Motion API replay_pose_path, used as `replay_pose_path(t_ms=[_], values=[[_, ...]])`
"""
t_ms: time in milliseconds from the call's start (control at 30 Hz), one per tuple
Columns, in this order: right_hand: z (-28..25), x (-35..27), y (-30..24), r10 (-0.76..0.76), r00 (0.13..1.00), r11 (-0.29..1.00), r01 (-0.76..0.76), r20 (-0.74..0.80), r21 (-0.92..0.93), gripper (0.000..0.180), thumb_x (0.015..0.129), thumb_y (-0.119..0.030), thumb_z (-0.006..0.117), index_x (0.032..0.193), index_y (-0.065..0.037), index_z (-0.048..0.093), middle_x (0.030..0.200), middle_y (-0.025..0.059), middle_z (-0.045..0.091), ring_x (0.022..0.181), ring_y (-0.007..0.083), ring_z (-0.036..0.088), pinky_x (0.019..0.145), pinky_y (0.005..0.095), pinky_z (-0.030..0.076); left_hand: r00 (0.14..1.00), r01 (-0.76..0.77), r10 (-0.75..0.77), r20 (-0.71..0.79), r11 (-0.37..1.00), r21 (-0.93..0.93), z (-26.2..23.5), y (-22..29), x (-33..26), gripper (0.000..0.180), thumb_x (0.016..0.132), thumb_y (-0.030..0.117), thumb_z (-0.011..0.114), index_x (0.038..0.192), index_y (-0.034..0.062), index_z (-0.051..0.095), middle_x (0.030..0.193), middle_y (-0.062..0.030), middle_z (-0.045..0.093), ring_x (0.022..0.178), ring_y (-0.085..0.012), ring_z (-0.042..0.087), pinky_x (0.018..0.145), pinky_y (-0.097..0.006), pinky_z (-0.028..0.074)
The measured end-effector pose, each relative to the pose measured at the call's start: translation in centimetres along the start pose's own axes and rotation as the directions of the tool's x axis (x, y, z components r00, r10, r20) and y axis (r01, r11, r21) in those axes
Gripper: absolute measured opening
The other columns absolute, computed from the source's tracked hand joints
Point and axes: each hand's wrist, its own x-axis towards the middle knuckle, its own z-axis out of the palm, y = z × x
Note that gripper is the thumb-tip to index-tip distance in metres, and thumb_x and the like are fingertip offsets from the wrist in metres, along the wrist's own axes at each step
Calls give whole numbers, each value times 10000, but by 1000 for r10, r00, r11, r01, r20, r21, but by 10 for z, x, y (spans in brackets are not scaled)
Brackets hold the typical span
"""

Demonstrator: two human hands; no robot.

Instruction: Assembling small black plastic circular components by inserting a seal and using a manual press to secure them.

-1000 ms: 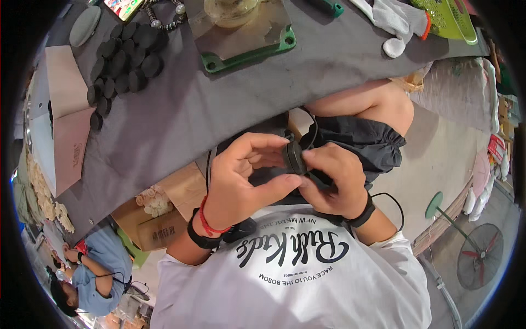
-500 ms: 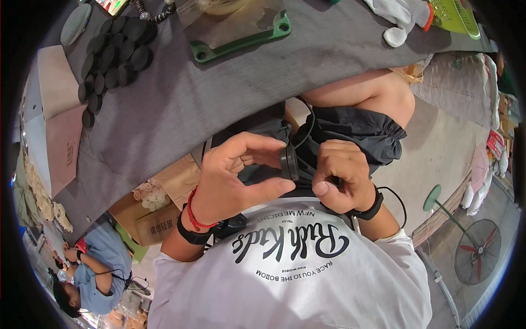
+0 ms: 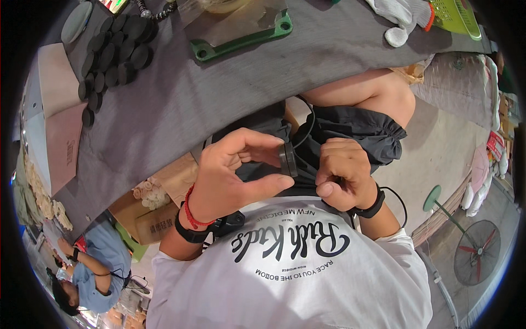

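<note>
My left hand (image 3: 227, 172) holds a black round disc-shaped piece (image 3: 287, 160) by its rim, between thumb and fingertips. The piece stands on edge above my lap, its side turned toward my right hand. A short gap to the right, my right hand (image 3: 346, 172) is curled closed with the thumb against the bent fingers. A bit of something dark shows inside that grip, too hidden to name. Several similar black discs (image 3: 109, 54) lie in a cluster on the grey cloth-covered table (image 3: 164, 104) at the far left.
A green-framed base with a clear sheet (image 3: 241, 45) sits on the table's far side. White gloves (image 3: 402, 22) and a green basket (image 3: 457, 19) are at the far right. Left are an open pink box (image 3: 60, 123) and a cardboard box (image 3: 148, 222). A fan (image 3: 478, 253) stands right; another person (image 3: 101, 274) is lower left.
The black disc has turned slightly in my left fingers. My right hand has shifted a little to the right, away from it, still curled closed.
</note>
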Motion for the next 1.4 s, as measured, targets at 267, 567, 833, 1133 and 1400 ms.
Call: replay_pose_path(t_ms=[267, 567, 833, 1133, 1400], values=[[8, 7, -14, 109, 990, 992, -102, -95, 73, 212, 706, -204, 690, 797, -24, 626, 518, 18, 461, 429, 174, 450, 463, 288, 344, 1000, 2, -2, 15, 1000, -2, 0, 2, 0, 413, 674, -18, 782, 1035, -28, 582, 947, -84, 651, 867, -140, 641, 792, -263, 514], [0, 1, 1, 10, 1000, 1000, -9, 30, -11, 188, 686, -164, 686, 599, -71, 548, 480, 22, 400, 415, 216, 412, 446, 312, 310, 999, 26, -25, 21, 1000, -5, -2, 0, 0, 406, 675, -3, 785, 1028, -26, 586, 932, -83, 653, 856, -145, 646, 796, -269, 515], [5, 24, -17, 9, 999, 976, -19, -48, -217, 596, 677, -175, 743, 1195, 11, 514, 918, 133, 585, 741, 277, 593, 610, 338, 490, 994, 108, -105, 25, 981, -158, 3, 2, 9, 390, 738, 15, 749, 1062, -33, 538, 980, -64, 617, 882, -115, 594, 816, -262, 481], [-35, 72, -12, 689, 694, 586, -364, -209, 724, 328, 930, -116, 496, 1230, 5, 435, 1027, 157, 617, 700, 154, 604, 594, 241, 494, 990, -52, 15, 138, 962, 269, -4, 43, 43, 323, 832, 156, 689, 1067, -11, 544, 951, -108, 654, 892, -156, 641, 798, -288, 509], [-212, 207, 8, 459, 862, 424, -1, -214, 906, 207, 915, -36, 383, 998, 154, 373, 1125, 277, 457, 1010, 347, 532, 853, 401, 508, 948, 254, -231, 218, 963, -85, -46, 36, 95, 225, 915, 126, 563, 1089, -15, 547, 931, -92, 629, 804, -134, 627, 722, -257, 517]])
